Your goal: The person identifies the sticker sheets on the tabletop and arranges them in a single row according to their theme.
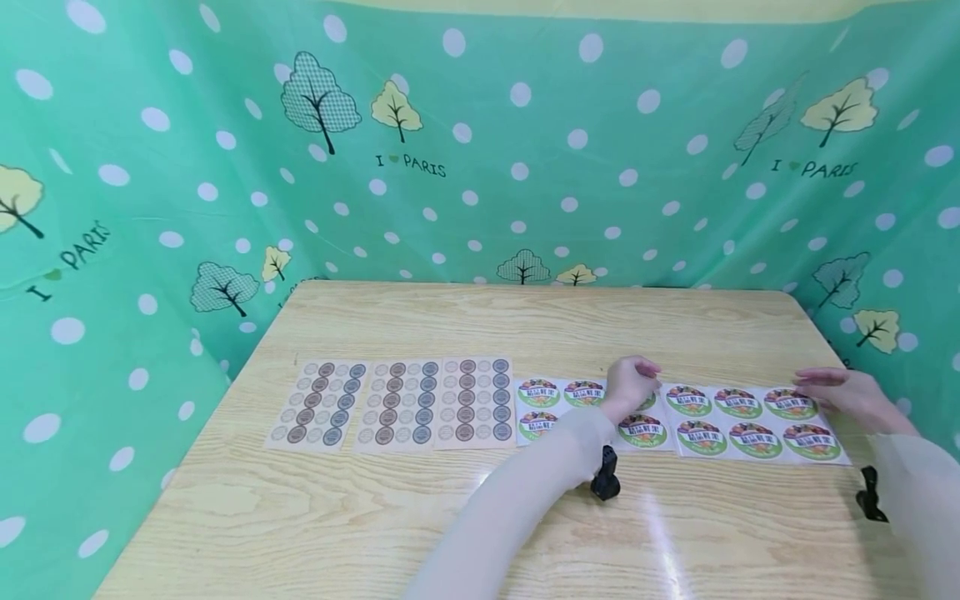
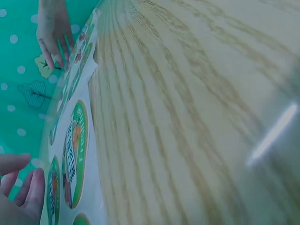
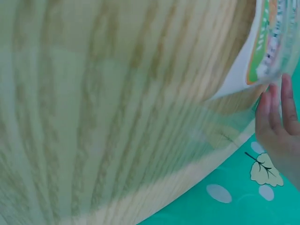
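On the right half of the table lie two white sheets of round fruit-label stickers, edge to edge: a right sheet and a left sheet. My left hand hovers over or rests on the left sheet near its right edge, covering some labels. In the left wrist view its fingers are loosely bent, the thumb apart, with nothing seen between them. My right hand is at the right sheet's far right corner. In the right wrist view, its nearly straight fingers touch the sheet's edge.
Three paper sheets with small round brown and grey stickers, a left one, a middle one and a right one, continue the row leftward. The wooden table ends at a green dotted curtain behind.
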`<state>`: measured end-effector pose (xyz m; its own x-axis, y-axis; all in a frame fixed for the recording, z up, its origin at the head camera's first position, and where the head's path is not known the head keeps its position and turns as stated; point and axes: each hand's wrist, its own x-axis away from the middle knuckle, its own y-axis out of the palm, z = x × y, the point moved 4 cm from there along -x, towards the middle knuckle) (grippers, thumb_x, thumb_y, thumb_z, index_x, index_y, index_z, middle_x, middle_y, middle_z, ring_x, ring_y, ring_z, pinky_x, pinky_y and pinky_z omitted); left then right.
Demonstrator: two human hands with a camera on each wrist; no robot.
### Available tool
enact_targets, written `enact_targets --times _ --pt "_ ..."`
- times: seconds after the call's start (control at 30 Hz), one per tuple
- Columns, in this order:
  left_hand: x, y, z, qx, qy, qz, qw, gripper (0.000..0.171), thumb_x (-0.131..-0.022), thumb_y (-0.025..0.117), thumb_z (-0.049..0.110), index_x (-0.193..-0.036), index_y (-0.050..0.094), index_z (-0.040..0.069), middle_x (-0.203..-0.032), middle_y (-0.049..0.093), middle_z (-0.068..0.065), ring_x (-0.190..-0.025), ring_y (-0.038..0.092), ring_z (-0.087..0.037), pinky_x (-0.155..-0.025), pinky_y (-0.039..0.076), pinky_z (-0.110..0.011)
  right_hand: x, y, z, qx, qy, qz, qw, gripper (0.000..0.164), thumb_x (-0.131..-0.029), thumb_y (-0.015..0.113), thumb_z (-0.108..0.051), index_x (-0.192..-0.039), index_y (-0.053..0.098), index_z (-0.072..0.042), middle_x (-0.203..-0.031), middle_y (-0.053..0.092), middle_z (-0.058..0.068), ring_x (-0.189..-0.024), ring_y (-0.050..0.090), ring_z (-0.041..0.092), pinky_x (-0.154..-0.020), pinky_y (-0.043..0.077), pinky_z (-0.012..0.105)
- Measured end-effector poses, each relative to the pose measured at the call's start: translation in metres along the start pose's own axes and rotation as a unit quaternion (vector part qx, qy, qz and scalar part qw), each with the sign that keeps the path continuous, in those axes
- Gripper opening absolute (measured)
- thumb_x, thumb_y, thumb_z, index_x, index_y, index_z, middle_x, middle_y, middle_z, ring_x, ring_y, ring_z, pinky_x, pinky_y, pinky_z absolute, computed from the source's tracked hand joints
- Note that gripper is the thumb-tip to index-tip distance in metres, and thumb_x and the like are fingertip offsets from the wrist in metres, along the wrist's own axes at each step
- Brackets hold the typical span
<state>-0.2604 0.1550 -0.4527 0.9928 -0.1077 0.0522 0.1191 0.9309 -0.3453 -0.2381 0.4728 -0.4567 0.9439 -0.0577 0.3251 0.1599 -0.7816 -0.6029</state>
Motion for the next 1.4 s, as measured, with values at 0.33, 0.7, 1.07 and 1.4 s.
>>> enact_targets --times 0.33,0.7,1.07,1.4 --pt "0.005 -0.012 -0.001 0.049 0.016 -0.101 0.9936 0.021 -0.075 0.069 0.007 -0.095 0.065 0.008 -0.085 0.063 0.0 -0.07 0.056 -0.004 -0.059 0.047 -0.016 -0.023 -0.007 0.022 0.079 -0.049 0.032 0.995 0.052 -0.082 0.053 -0.049 -0.116 0.051 -0.01 -0.084 0.046 -0.032 -0.078 0.042 -0.01 -0.071 0.041 0.035" --pt "0.02 -0.052 0.008 0.058 0.051 -0.178 0.981 0.03 -0.079 0.066 0.013 -0.107 0.061 0.007 -0.101 0.062 -0.006 -0.074 0.056 -0.004 -0.066 0.047 -0.017 -0.032 0.014 0.005 0.124 -0.077 0.035 0.989 0.069 -0.083 0.048 -0.053 -0.129 0.04 -0.002 -0.126 0.04 0.025 -0.103 0.046 0.031 -0.073 0.042 0.038" --pt "0.039 -0.117 0.017 -0.027 0.112 -0.173 0.9781 0.035 -0.081 0.064 0.016 -0.114 0.056 0.009 -0.113 0.055 -0.008 -0.09 0.055 -0.012 -0.07 0.047 -0.017 -0.044 0.037 -0.002 0.115 -0.138 0.06 0.982 0.061 -0.083 0.044 -0.056 -0.126 0.046 -0.013 -0.123 0.047 0.015 -0.106 0.046 0.034 -0.074 0.047 0.044" --pt "0.06 -0.18 0.01 -0.163 0.149 -0.119 0.968 0.047 -0.082 0.062 0.028 -0.124 0.048 0.012 -0.124 0.044 -0.006 -0.109 0.046 -0.024 -0.086 0.044 -0.033 0.06 0.071 -0.133 0.112 -0.225 0.054 0.966 0.043 -0.092 0.047 -0.023 -0.122 0.043 0.007 -0.115 0.047 0.031 -0.098 0.05 0.036 -0.075 0.047 0.046"
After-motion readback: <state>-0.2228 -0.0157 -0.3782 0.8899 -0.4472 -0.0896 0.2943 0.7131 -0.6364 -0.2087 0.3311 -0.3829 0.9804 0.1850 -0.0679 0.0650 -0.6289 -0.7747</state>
